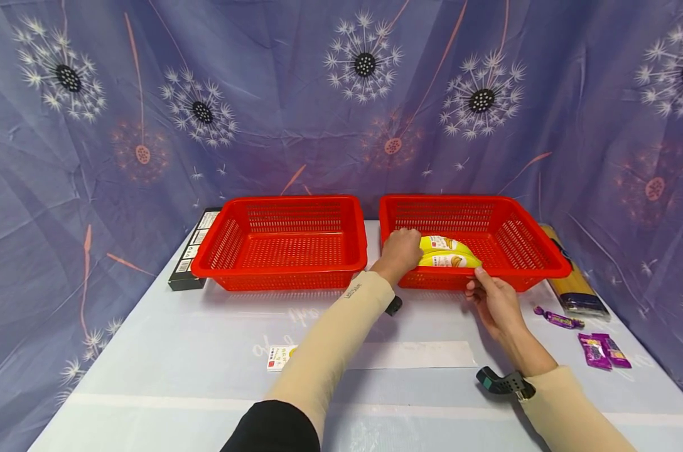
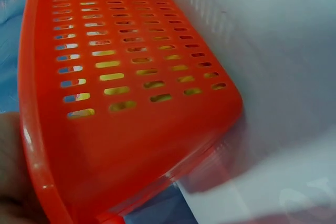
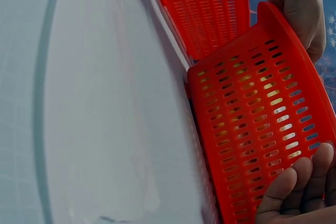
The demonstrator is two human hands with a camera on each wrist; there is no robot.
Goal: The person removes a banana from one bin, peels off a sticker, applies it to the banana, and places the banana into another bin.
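Note:
Two yellow banana-shaped packs (image 1: 444, 253) with white labels lie side by side along the front of the right red basket (image 1: 454, 199). My left hand (image 1: 399, 252) reaches over the front rim and grips their left end, its fingertips hidden. At their right tip is the thumb of my right hand (image 1: 496, 307), over the front rim. That hand's fingers (image 3: 303, 174) curl against the outer wall in the right wrist view, holding the rim. Yellow shows through the wall slots in both wrist views.
Left of it stands another red basket (image 1: 293, 251), with a black box (image 1: 191, 251) beside it. A long yellowish pack (image 1: 575, 282) and purple-wrapped sweets (image 1: 596, 350) lie at right. A white labelled card (image 1: 280, 358) is partly under my left forearm.

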